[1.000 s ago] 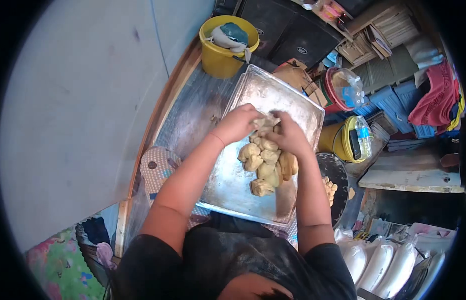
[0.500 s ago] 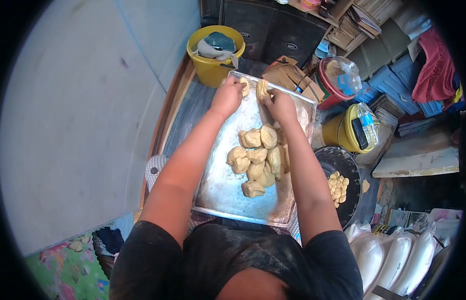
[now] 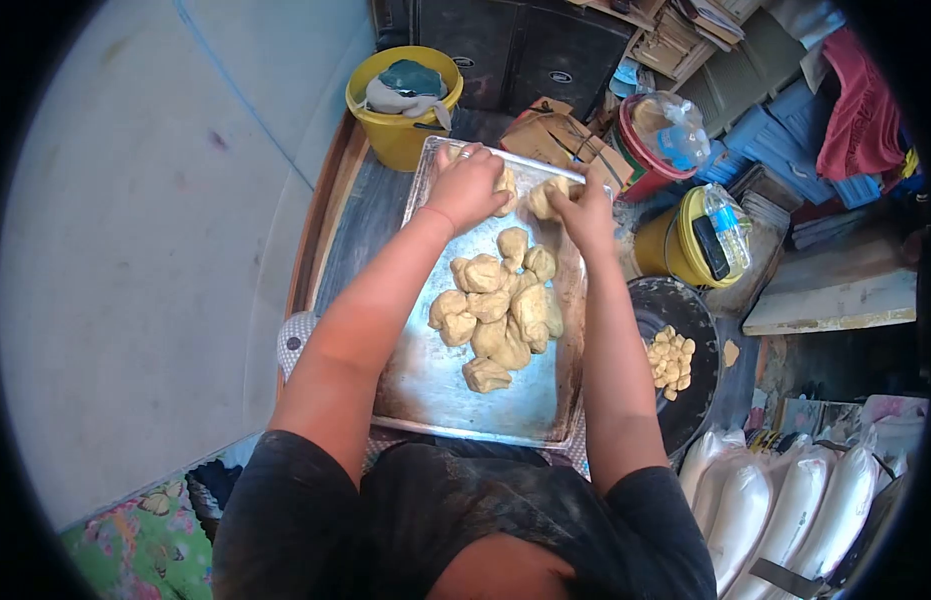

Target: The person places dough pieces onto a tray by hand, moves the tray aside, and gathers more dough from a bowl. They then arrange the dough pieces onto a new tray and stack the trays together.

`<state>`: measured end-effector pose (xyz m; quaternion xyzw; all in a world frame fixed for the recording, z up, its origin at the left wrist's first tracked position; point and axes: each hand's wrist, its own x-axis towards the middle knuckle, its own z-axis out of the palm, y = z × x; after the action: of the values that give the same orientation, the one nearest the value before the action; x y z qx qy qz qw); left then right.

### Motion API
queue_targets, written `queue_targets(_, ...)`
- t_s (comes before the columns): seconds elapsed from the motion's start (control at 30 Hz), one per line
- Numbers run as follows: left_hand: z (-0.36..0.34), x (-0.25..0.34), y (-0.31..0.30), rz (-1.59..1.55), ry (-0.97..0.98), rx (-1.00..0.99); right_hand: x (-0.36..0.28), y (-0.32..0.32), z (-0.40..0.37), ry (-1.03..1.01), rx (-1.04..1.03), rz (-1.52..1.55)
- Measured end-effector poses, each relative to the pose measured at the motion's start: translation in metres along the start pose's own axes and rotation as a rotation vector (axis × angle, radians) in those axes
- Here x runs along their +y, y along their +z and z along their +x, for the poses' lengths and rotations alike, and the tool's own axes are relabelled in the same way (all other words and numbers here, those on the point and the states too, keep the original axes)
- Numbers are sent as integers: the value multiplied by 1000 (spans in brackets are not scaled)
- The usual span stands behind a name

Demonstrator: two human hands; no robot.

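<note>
A worn metal baking tray (image 3: 415, 395) lies in front of my body. Several lumps of pale yellow dough (image 3: 487, 305) are heaped around its middle. Near the tray's far left corner, my left hand (image 3: 469, 188) is closed around a dough lump (image 3: 506, 190), its fingers partly hidden behind the knuckles. By the far right corner, my right hand (image 3: 587, 212) pinches another dough lump (image 3: 546, 198) between thumb and fingers. Both of these lumps are at the far end of the tray, apart from the heap.
A black basin (image 3: 700, 320) with small dough pieces (image 3: 670, 362) stands at the right. Beyond the tray are a yellow bucket (image 3: 390, 140) with cloth, a cardboard box (image 3: 540, 140) and a red bucket (image 3: 645, 180). Another yellow bucket (image 3: 665, 245) carries a phone and bottle.
My right hand has moved right with its dough lump, toward the tray's far right corner. My left hand now reaches over the far left corner. The whole view has shifted slightly.
</note>
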<state>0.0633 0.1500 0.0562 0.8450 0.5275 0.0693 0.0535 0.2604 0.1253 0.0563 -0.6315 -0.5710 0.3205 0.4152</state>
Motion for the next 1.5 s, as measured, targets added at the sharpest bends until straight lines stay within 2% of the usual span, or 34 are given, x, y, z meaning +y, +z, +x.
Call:
queue_targets(0.07,2,0,23,-143,100,312,23,20,12,-162,73,-370)
queue_targets(0.1,1,2,24,-137,108,308,22,21,15,-243,10,-296)
queue_targets(0.13,0,3,24,-122,126,238,22,18,13,-243,18,-291)
queue_targets(0.2,1,2,26,-109,138,165,14,10,-5,-230,181,-284)
queue_targets(0.23,4,1,28,-84,129,156,10,10,-18,-231,181,-285)
queue_targets(0.3,8,6,32,-68,124,140,7,12,-51,-190,-217,-223)
queue_targets(0.33,9,10,32,-101,134,198,4,12,-65,-517,-243,-477)
queue_targets(0.4,17,17,29,-129,151,267,12,7,-60,-302,-341,-198)
queue_targets(0.47,21,25,26,-62,301,210,15,-7,-55,-214,-62,-62)
queue_targets(0.5,23,31,22,-64,276,113,33,-12,-40,-153,-7,174)
queue_targets(0.53,26,35,23,-63,270,112,26,-24,-35,-82,91,128)
queue_targets(0.6,34,43,24,-35,216,50,35,-29,-18,-263,356,-164)
queue_targets(0.67,32,49,28,-33,221,51,57,-15,-11,-292,244,-499)
queue_targets(0.7,28,51,30,-18,197,160,58,-8,-13,-347,235,-554)
queue_targets(0.77,18,53,35,-66,155,358,61,-6,-17,-278,183,-635)
queue_targets(0.8,3,54,25,-72,148,359,61,-7,-21,-261,169,-662)
queue_targets(0.87,-34,51,-6,-303,-2,104,60,-10,-35,-334,239,-647)
queue_targets(0.93,-77,34,-9,-282,27,-48,49,-10,-53,-399,317,-613)
queue_targets(0.97,-91,25,-4,-277,25,-60,39,-13,-67,-291,64,-469)
queue_targets(1.0,-102,15,6,-449,32,-55,35,-13,-75,-184,-186,-321)
queue_targets(1.03,-110,10,10,-621,39,-49,36,-12,-77,-238,-304,-344)
queue_targets(1.07,-113,5,12,-616,39,-53,34,-11,-73,-236,-303,-338)
queue_targets(1.13,-116,0,10,-910,-272,187,18,-15,-65,22,-246,-130)
queue_targets(1.17,-113,-3,10,-909,-268,187,7,-9,-62,-93,-108,-160)
queue_targets(1.2,-106,-7,10,-888,-311,309,0,2,-59,-95,-104,-160)
queue_targets(1.23,-100,-10,10,-864,-353,431,-6,17,-55,-175,-24,-68)
queue_targets(1.27,-95,-13,11,-863,-349,430,-10,31,-54,-254,56,25)
queue_targets(1.33,-85,-18,15,-607,-340,472,-10,57,-59,-338,-61,-241)
queue_targets(1.37,-80,-25,29,-618,-341,445,-11,60,-65,-261,-152,-286)
queue_targets(1.4,-81,-28,32,-614,-336,449,-19,61,-73,-265,-146,-283)
queue_targets(1.47,-79,-27,35,-436,-211,608,-28,60,-84,-526,66,-346)
queue_targets(1.5,-81,-23,33,-425,-226,611,-23,65,-86,-576,-57,-316)
